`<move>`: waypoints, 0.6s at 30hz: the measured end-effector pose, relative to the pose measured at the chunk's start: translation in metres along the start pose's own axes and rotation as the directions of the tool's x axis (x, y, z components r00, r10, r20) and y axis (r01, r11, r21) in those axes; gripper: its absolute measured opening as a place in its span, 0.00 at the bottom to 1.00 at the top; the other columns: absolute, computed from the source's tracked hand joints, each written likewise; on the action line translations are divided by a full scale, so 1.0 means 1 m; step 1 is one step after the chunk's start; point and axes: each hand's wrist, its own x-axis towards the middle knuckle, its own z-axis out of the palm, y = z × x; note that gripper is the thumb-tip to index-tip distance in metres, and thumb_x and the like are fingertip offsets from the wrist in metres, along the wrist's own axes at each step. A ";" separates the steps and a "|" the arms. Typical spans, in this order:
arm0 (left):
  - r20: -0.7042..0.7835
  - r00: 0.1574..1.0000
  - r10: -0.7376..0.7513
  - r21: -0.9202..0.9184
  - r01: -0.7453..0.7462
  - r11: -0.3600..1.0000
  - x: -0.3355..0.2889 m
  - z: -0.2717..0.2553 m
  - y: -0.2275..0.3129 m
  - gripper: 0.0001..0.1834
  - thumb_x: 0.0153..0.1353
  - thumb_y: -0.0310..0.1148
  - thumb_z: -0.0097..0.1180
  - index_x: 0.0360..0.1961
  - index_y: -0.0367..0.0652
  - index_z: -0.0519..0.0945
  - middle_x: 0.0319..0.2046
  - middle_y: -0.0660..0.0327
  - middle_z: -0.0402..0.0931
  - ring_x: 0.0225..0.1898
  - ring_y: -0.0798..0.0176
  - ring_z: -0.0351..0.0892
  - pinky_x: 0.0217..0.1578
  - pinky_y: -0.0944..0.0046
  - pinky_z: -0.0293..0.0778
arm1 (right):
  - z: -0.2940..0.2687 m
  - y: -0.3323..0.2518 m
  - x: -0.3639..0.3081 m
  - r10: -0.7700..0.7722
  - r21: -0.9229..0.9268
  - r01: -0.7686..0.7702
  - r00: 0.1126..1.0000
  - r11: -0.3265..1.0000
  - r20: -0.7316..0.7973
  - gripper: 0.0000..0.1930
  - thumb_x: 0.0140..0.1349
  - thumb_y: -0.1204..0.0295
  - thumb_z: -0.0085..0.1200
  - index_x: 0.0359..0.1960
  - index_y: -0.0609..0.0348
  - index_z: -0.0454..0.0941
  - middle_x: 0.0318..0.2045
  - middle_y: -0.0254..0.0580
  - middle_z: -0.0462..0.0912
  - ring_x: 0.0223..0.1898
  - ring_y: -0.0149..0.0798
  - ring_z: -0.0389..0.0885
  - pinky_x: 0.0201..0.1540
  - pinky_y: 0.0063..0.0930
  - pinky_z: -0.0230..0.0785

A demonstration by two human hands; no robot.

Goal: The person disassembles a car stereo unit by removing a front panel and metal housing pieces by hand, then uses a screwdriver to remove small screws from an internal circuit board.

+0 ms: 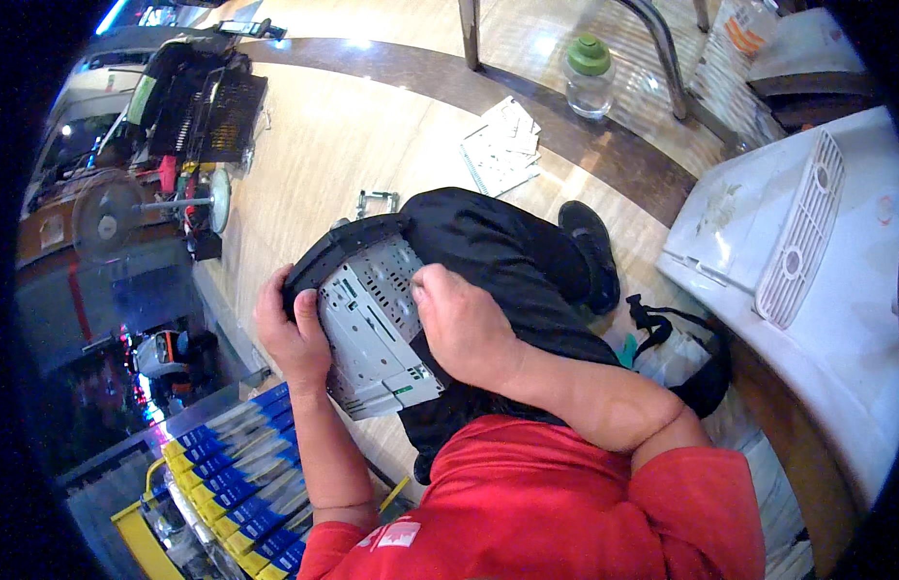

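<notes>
A car stereo unit [357, 333] with a perforated silver metal case and a black front bezel [345, 235] rests tilted on my lap, against black trousers. My left hand [296, 333] is wrapped round the bezel's left end, thumb on the metal side. My right hand [466, 324] is at the right side of the case, its fingers curled together close to the perforated face. Whatever lies between those fingers, if anything, is hidden. Beyond the bezel, a small metal bracket-like piece [377, 202] lies on the floor.
Papers with a notebook [502, 150] and a green-capped bottle [589, 79] are on the floor ahead. A white table [860, 367] bearing a white vented panel [759, 222] stands right. A fan [111, 215] and blue-yellow boxes [241, 483] are left.
</notes>
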 end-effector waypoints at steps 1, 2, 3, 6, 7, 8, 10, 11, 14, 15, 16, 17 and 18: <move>0.009 1.000 -0.001 0.004 0.001 1.000 0.002 -0.001 0.002 0.17 0.63 0.35 0.56 0.50 0.36 0.77 0.46 0.50 0.78 0.48 0.48 0.75 0.52 0.55 0.68 | -0.002 0.004 0.002 0.020 -0.004 -0.021 1.000 1.000 -0.017 0.08 0.67 0.73 0.45 0.42 0.65 0.69 0.34 0.61 0.78 0.38 0.63 0.78 0.41 0.51 0.70; 0.020 1.000 -0.003 0.010 0.002 1.000 0.003 -0.001 0.003 0.17 0.63 0.34 0.56 0.50 0.36 0.77 0.46 0.50 0.78 0.48 0.49 0.75 0.52 0.56 0.68 | -0.003 0.005 0.004 0.026 -0.003 -0.026 0.999 1.000 -0.021 0.08 0.67 0.73 0.45 0.42 0.65 0.69 0.34 0.61 0.78 0.38 0.63 0.78 0.41 0.51 0.70; 0.010 1.000 -0.016 -0.026 0.016 1.000 0.002 0.000 0.004 0.17 0.63 0.34 0.56 0.50 0.36 0.77 0.46 0.50 0.78 0.48 0.49 0.75 0.52 0.55 0.69 | -0.004 0.005 0.007 0.057 -0.011 -0.057 0.998 0.998 0.009 0.08 0.67 0.73 0.45 0.42 0.65 0.69 0.34 0.61 0.78 0.38 0.63 0.78 0.42 0.51 0.70; -0.009 1.000 -0.014 -0.058 0.014 0.998 0.002 0.002 0.001 0.17 0.63 0.35 0.56 0.49 0.35 0.77 0.45 0.50 0.78 0.47 0.49 0.76 0.51 0.55 0.69 | -0.006 0.005 0.012 0.116 -0.014 -0.115 0.992 0.993 0.045 0.08 0.67 0.73 0.45 0.43 0.66 0.69 0.36 0.63 0.79 0.40 0.63 0.78 0.43 0.52 0.70; -0.012 1.000 -0.016 -0.053 0.016 0.998 0.001 0.003 -0.002 0.18 0.63 0.36 0.56 0.49 0.34 0.77 0.44 0.50 0.79 0.46 0.49 0.76 0.51 0.56 0.69 | -0.006 0.007 0.013 0.087 0.011 -0.088 0.996 0.996 0.029 0.08 0.67 0.74 0.44 0.43 0.66 0.69 0.36 0.63 0.79 0.40 0.64 0.78 0.43 0.52 0.70; -0.009 1.000 -0.017 -0.056 0.016 0.998 0.002 0.003 -0.002 0.18 0.63 0.36 0.56 0.49 0.34 0.77 0.44 0.50 0.79 0.46 0.49 0.76 0.51 0.56 0.69 | -0.007 0.008 0.015 0.059 0.034 -0.059 0.998 0.998 0.013 0.09 0.67 0.74 0.44 0.44 0.66 0.69 0.36 0.63 0.79 0.40 0.64 0.78 0.43 0.52 0.70; -0.006 1.000 0.008 -0.023 -0.008 1.000 0.002 0.002 0.000 0.19 0.63 0.38 0.55 0.49 0.34 0.77 0.44 0.50 0.79 0.46 0.49 0.76 0.50 0.56 0.69 | -0.010 0.009 0.019 0.052 0.022 -0.053 0.999 0.998 0.012 0.09 0.67 0.74 0.44 0.44 0.67 0.70 0.35 0.64 0.79 0.40 0.64 0.78 0.42 0.52 0.70; -0.005 1.000 0.008 -0.023 -0.008 1.000 0.002 0.002 -0.001 0.19 0.63 0.38 0.55 0.49 0.34 0.77 0.44 0.50 0.79 0.46 0.49 0.76 0.50 0.56 0.69 | -0.011 0.009 0.021 0.041 0.015 -0.041 0.999 0.999 0.010 0.09 0.67 0.75 0.44 0.44 0.67 0.70 0.35 0.64 0.79 0.39 0.65 0.78 0.42 0.52 0.70; -0.021 1.000 0.021 -0.036 -0.022 0.999 0.003 0.003 -0.002 0.18 0.63 0.38 0.55 0.48 0.34 0.77 0.44 0.50 0.79 0.46 0.49 0.76 0.50 0.56 0.69 | -0.010 0.011 0.023 0.029 -0.006 -0.029 0.999 1.000 0.026 0.09 0.66 0.76 0.44 0.44 0.67 0.71 0.34 0.64 0.79 0.39 0.65 0.78 0.42 0.52 0.70; -0.020 0.999 0.036 -0.028 -0.036 0.999 0.003 0.003 -0.002 0.19 0.63 0.38 0.56 0.48 0.34 0.77 0.43 0.50 0.79 0.45 0.49 0.76 0.50 0.56 0.69 | -0.010 0.012 0.023 0.029 -0.007 -0.028 0.999 1.000 0.026 0.09 0.66 0.76 0.44 0.44 0.67 0.71 0.34 0.64 0.79 0.39 0.65 0.78 0.42 0.52 0.70; -0.018 0.999 0.050 -0.021 -0.051 0.998 0.004 0.003 -0.002 0.19 0.63 0.39 0.56 0.47 0.34 0.78 0.43 0.50 0.79 0.45 0.48 0.76 0.50 0.56 0.69 | -0.010 0.012 0.024 0.040 -0.016 -0.039 0.999 0.999 0.028 0.09 0.66 0.76 0.44 0.44 0.67 0.72 0.34 0.64 0.79 0.39 0.64 0.78 0.42 0.52 0.70; -0.018 0.999 0.049 -0.019 -0.049 0.999 0.003 0.002 -0.002 0.19 0.63 0.39 0.56 0.47 0.34 0.78 0.43 0.50 0.79 0.45 0.48 0.76 0.50 0.56 0.69 | -0.009 0.012 0.024 0.051 -0.023 -0.050 0.998 0.998 0.031 0.09 0.66 0.76 0.45 0.44 0.68 0.72 0.34 0.64 0.79 0.40 0.64 0.78 0.42 0.52 0.70; -0.020 0.999 0.030 -0.027 -0.030 0.999 0.003 0.002 -0.003 0.19 0.63 0.39 0.56 0.47 0.34 0.77 0.43 0.50 0.79 0.45 0.48 0.76 0.50 0.56 0.69 | -0.009 0.012 0.024 0.051 -0.023 -0.050 0.998 0.998 0.033 0.09 0.66 0.76 0.45 0.44 0.68 0.72 0.34 0.64 0.79 0.40 0.64 0.78 0.42 0.52 0.70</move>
